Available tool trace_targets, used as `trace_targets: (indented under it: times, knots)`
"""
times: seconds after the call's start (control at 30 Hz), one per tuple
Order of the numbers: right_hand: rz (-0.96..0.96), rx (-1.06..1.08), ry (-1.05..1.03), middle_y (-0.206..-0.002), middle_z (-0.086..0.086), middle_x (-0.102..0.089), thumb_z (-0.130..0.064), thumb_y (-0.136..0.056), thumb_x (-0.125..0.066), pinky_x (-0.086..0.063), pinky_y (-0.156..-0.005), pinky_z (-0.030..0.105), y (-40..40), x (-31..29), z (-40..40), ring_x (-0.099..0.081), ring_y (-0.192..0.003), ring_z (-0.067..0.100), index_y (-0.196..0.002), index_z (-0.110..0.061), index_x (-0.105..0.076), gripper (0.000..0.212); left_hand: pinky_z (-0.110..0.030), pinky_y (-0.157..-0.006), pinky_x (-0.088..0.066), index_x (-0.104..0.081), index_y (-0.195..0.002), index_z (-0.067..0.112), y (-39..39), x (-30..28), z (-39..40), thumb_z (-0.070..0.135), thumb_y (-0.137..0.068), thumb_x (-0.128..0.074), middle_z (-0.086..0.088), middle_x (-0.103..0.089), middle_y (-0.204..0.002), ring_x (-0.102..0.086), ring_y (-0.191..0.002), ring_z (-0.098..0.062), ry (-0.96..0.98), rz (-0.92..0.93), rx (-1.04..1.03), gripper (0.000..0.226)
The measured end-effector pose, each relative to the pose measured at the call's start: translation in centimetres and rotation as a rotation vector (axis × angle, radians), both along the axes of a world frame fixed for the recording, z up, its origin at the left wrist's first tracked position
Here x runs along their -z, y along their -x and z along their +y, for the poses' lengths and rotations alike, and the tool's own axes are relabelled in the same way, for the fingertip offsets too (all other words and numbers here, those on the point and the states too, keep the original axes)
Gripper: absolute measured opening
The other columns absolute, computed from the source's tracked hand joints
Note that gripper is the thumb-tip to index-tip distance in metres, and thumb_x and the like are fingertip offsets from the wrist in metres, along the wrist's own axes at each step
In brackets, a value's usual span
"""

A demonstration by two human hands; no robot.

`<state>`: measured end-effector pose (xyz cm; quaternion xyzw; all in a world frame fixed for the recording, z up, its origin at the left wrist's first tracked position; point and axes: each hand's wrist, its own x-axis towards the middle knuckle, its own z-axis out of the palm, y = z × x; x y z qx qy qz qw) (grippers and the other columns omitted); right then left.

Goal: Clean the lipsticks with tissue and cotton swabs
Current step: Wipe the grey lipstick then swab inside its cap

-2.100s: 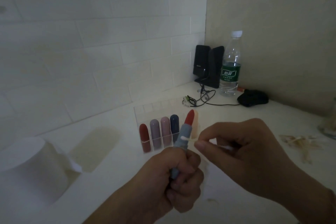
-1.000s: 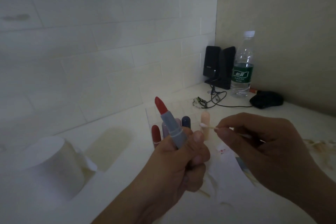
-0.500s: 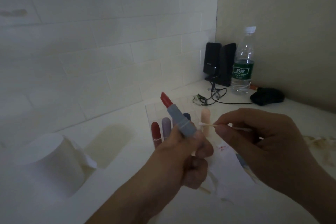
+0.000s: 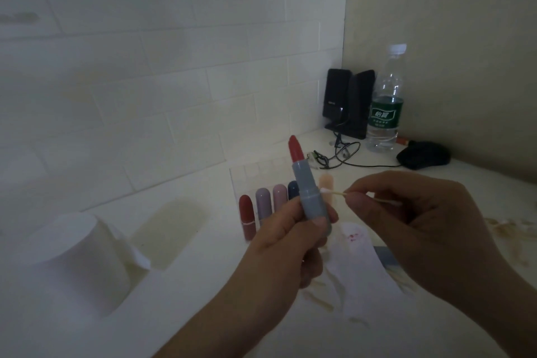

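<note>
Straightened nearly upright since half a second ago: open lipstick [image 4: 311,192], grey-blue tube with red bullet on top, earlier leaning left. Gripped low on the tube by left hand [image 4: 287,244], fingers [image 4: 319,222] curled round it, thumb pressed on the front. Touched at mid-tube, on its right side, by the white tip of cotton swab [image 4: 334,191], pinched between thumb and forefinger of right hand [image 4: 421,229], stick lying roughly level.

Behind the lipstick, against the tiled wall: clear organiser [image 4: 261,171] with a row of capped lipsticks [image 4: 263,206], red, lilac, pink and dark blue, plus a peach one just right of the held tube. Below and right of the lipstick, flat on the table [image 4: 203,264]: tissue [image 4: 360,264] smeared with red. Far left of the lipstick: tissue roll [image 4: 75,259], loose end hanging.

Beyond the lipstick, in the corner: two black speakers [image 4: 348,102], tangled cable [image 4: 340,154], water bottle [image 4: 385,102] with green label, white writing too small to read, and a dark mouse [image 4: 422,154]. Right of the lipstick, at the table's edge: heap of used swabs [image 4: 511,227], blurred.
</note>
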<state>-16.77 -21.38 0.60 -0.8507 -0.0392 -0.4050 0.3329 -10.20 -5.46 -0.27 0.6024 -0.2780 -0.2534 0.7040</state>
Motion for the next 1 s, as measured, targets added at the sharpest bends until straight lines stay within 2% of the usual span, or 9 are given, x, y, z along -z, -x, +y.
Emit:
trace_targets:
  times: [0.13,0.27,0.33,0.43,0.5,0.67,0.8,0.87,1.0]
  knots:
    - [0.005,-0.034,0.011,-0.07,-0.007,-0.067,-0.047,-0.08,-0.059,-0.048,-0.054,0.013,0.04,0.0,-0.05,-0.062,-0.058,0.01,-0.086,-0.036,-0.066,0.015,-0.019,-0.04,-0.03,-0.066,-0.071,0.026,-0.1,0.14,-0.22,0.028,-0.069,-0.049,0.006,-0.047,-0.053,-0.04,-0.043,-0.01,-0.038,0.031,0.049,0.017]
    - [0.011,-0.086,0.031,-0.07,-0.011,-0.066,-0.043,-0.081,-0.057,-0.04,-0.053,0.005,0.11,-0.03,0.03,-0.059,-0.057,0.008,-0.085,-0.037,-0.067,0.012,-0.019,-0.04,-0.029,-0.063,-0.066,0.027,-0.34,0.35,-0.26,0.037,-0.053,-0.061,0.004,-0.047,-0.055,-0.039,-0.041,-0.011,-0.028,0.054,0.106,0.017]
    - [0.017,-0.131,0.055,-0.071,-0.012,-0.065,-0.041,-0.082,-0.057,-0.038,-0.055,0.002,0.12,-0.06,0.12,-0.058,-0.058,0.004,-0.086,-0.035,-0.067,0.012,-0.019,-0.041,-0.029,-0.062,-0.062,0.029,-0.15,0.38,-0.19,0.043,-0.06,-0.065,0.005,-0.045,-0.057,-0.038,-0.044,-0.01,-0.002,0.039,0.132,0.014]
    - [0.03,-0.151,0.087,-0.066,-0.011,-0.065,-0.041,-0.084,-0.057,-0.039,-0.053,0.003,0.23,-0.1,0.25,-0.057,-0.055,0.005,-0.087,-0.032,-0.068,0.015,-0.019,-0.043,-0.028,-0.059,-0.064,0.023,0.04,0.46,0.05,0.037,-0.073,-0.066,0.002,-0.04,-0.058,-0.034,-0.046,-0.011,0.032,0.065,0.168,0.017]
    - [0.02,-0.128,0.095,-0.062,-0.011,-0.064,-0.039,-0.084,-0.056,-0.038,-0.052,0.003,0.33,-0.13,0.22,-0.056,-0.054,0.006,-0.087,-0.031,-0.068,0.015,-0.02,-0.044,-0.027,-0.055,-0.068,0.018,-0.01,0.48,0.16,0.036,-0.07,-0.065,0.001,-0.039,-0.059,-0.033,-0.046,-0.012,0.036,0.109,0.222,0.02]
    - [-0.036,-0.053,0.077,-0.05,-0.011,-0.05,-0.034,-0.083,-0.065,-0.033,-0.049,-0.002,0.22,0.0,0.06,-0.049,-0.047,0.0,-0.085,-0.027,-0.065,0.008,-0.02,-0.044,-0.021,-0.056,-0.06,0.019,-0.1,0.49,0.07,0.031,-0.066,-0.057,0.002,-0.04,-0.054,-0.033,-0.042,-0.009,0.111,0.232,0.377,0.014]
    - [-0.044,-0.073,0.081,-0.063,-0.004,-0.058,-0.036,-0.083,-0.06,-0.032,-0.048,-0.002,0.52,-0.22,-0.13,-0.048,-0.046,0.001,-0.086,-0.027,-0.067,0.012,-0.023,-0.045,-0.017,-0.054,-0.066,0.016,-0.06,0.64,0.08,0.025,-0.074,-0.054,0.001,-0.04,-0.058,-0.028,-0.044,-0.009,0.223,0.289,0.474,0.012]
    - [-0.042,-0.096,0.084,-0.056,-0.003,-0.058,-0.036,-0.083,-0.058,-0.035,-0.047,0.002,0.68,-0.46,-0.22,-0.051,-0.047,0.006,-0.085,-0.029,-0.067,0.012,-0.022,-0.045,-0.017,-0.052,-0.069,0.012,-0.04,0.47,0.09,0.024,-0.076,-0.057,-0.001,-0.038,-0.06,-0.024,-0.047,-0.012,0.285,0.332,0.518,0.015]
    - [-0.03,-0.177,0.148,-0.056,-0.002,-0.062,-0.034,-0.083,-0.061,-0.044,-0.046,0.015,0.67,-0.35,-0.01,-0.055,-0.047,0.011,-0.084,-0.029,-0.069,0.01,-0.023,-0.048,-0.015,-0.046,-0.071,0.009,-0.13,0.2,0.26,0.023,-0.078,-0.055,-0.004,-0.027,-0.062,-0.019,-0.05,-0.013,0.341,0.407,0.556,0.017]
